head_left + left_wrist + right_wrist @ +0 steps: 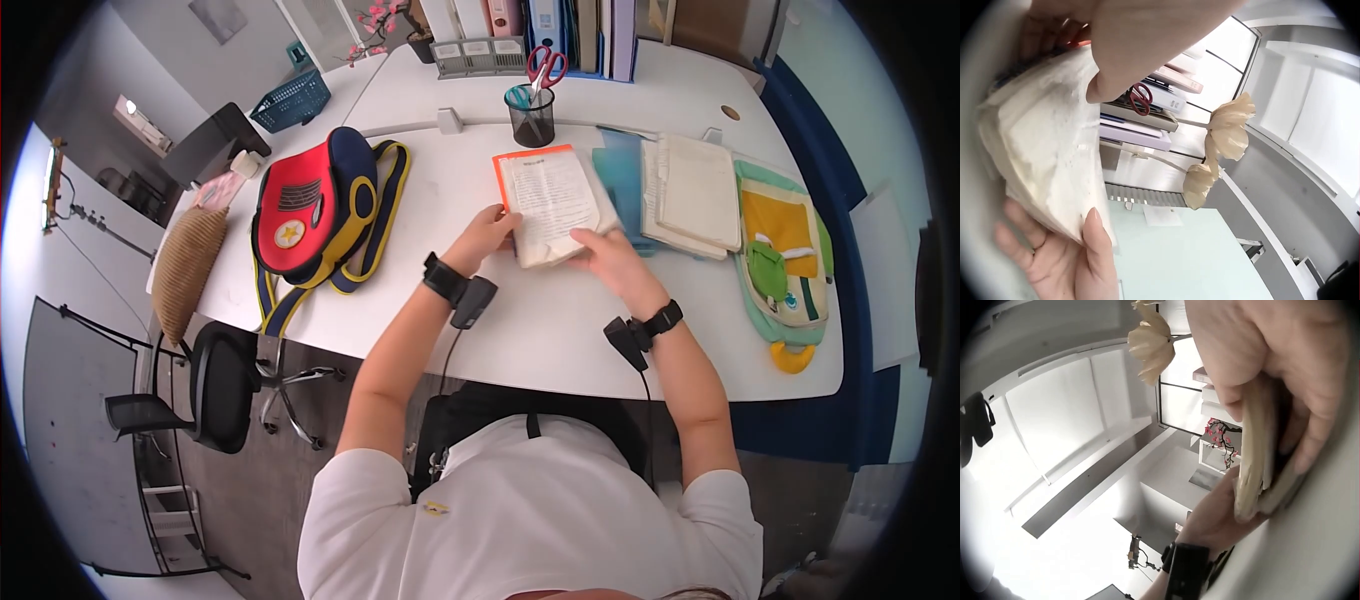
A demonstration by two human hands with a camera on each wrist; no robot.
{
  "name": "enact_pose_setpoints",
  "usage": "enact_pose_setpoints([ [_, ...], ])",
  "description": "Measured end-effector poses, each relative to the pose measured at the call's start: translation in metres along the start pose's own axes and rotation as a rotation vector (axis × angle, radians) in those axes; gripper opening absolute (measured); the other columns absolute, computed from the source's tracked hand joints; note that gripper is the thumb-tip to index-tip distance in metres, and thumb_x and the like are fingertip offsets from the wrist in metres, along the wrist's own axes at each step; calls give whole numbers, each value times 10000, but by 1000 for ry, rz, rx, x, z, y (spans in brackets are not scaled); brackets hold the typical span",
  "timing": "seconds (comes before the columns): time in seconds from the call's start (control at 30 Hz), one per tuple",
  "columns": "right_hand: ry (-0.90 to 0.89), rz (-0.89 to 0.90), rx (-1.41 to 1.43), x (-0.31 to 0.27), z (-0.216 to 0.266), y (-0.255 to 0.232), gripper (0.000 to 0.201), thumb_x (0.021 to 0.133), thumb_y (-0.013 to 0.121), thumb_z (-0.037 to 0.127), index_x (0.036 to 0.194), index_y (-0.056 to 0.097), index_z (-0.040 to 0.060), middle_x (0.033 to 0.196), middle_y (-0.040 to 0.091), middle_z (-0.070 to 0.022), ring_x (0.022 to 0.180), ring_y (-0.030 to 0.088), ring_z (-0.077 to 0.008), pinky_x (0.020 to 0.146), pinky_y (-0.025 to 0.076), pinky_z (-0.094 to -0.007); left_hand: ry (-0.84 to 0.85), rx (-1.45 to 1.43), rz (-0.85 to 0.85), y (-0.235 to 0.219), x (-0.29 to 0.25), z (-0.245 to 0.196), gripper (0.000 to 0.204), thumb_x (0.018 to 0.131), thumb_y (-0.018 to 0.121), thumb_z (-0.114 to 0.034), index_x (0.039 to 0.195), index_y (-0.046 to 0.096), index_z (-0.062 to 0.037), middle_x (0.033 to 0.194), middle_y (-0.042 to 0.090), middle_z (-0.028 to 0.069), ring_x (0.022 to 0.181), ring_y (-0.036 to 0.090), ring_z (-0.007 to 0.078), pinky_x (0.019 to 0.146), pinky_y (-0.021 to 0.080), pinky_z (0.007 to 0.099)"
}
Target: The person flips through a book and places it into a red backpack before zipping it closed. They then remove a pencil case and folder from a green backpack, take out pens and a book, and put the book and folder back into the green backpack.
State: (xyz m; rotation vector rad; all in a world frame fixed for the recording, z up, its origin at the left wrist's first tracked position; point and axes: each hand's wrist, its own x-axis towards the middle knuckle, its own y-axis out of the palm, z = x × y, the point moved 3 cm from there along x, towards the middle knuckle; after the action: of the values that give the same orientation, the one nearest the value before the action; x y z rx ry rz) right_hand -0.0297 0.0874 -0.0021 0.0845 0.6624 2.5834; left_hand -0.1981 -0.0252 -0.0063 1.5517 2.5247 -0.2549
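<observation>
One worn book (543, 195), gripped at both sides over the desk (560, 320)

The left edge is pinched by the left hand (484, 240), with the thumb laid on the page side and the other fingers set behind. The lower right part is pinched likewise by the right hand (612, 262); in the right wrist view its fingers are seen curled round the page block. Whether any edge is borne by the desk cannot be told. The book is located nearer the person than the mesh pencil cup (533, 122), with a teal folder (618, 165) just beside it on the right and a stack of worn papers (700, 195) beyond.

Handling. The leaves appear soft and frayed, so an even, light pressure is judged best. The whole thickness should be taken between thumb and fingers, lest inner pages slip; the edges should be squared and the corners left unbent. Any turn is better made with both hands together.

Writing. Lines of dark print under a short heading are borne by the facing page, but are too small to be read. A yellow star is displayed on the round badge of the red backpack (300, 195). Labels on the binders (548, 30) cannot be deciphered, and no brand name can be made out.
</observation>
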Motion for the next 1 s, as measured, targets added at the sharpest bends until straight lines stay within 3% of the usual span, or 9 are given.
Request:
enact_pose_setpoints([
  [0.03,95,30,-79,-3,-1,4,434,889,527,160,1279,401,17,1234,500,-119,1109,522,-201,883,479,-368,2,47,-37,1,4,1,470,910,482,-248,1231,439,93,1135,559,150,1011,563,202,868,450,306],
  [0.07,225,19,-181,1,-11,-3,415,912,511,273,1208,462,-13,1086,577,-147,968,600,-198,784,522,-340,9,65,-40,-1,7,3,466,893,521,-223,1224,446,96,1102,578,137,991,569,193,852,447,297],
  [0.17,408,88,-277,-5,-3,-2,427,905,520,367,1056,531,-33,880,624,-156,788,647,-212,674,545,-310,61,67,-114,0,15,8,436,874,551,-171,1196,460,107,1097,578,138,984,568,189,866,440,297],
  [0.27,515,82,-315,-3,-9,-13,453,894,523,430,921,543,-22,748,623,-152,694,654,-230,621,545,-293,67,-58,-63,0,21,9,430,861,567,-136,1175,449,132,1116,563,161,994,562,196,874,438,297],
  [0.47,347,83,58,6,-34,-10,373,934,472,358,954,511,-13,889,625,-170,812,654,-249,708,553,-335,-17,-30,-128,-5,38,10,472,856,569,-153,1176,407,154,1122,551,187,1010,560,211,889,435,294],
  [0.67,441,118,214,-1,-40,2,320,965,398,270,1068,442,-30,1095,554,-222,1017,591,-325,850,505,-441,-83,-130,-79,-6,45,-11,447,840,575,-141,1150,399,129,1105,540,196,1028,553,248,877,460,342],
  [0.87,522,184,161,5,-42,-8,465,954,403,370,1173,389,-40,1162,517,-242,1081,548,-355,878,480,-474,-63,-264,-100,8,34,-17,454,824,564,-105,1163,328,84,1157,476,189,1065,529,266,870,475,371],
  [0.97,636,212,285,4,-40,-4,615,923,431,456,1262,319,-45,1226,480,-227,1134,508,-349,922,431,-516,-109,-288,-182,4,28,-14,425,829,553,-118,1159,371,79,1122,515,177,1030,552,269,853,481,372],
  [1.0,601,205,338,2,-34,-1,647,915,439,470,1285,295,-41,1252,459,-218,1152,492,-343,935,412,-529,-134,-332,-89,-8,39,-3,385,846,530,-144,1146,423,73,1079,553,167,983,578,255,833,488,360],
])
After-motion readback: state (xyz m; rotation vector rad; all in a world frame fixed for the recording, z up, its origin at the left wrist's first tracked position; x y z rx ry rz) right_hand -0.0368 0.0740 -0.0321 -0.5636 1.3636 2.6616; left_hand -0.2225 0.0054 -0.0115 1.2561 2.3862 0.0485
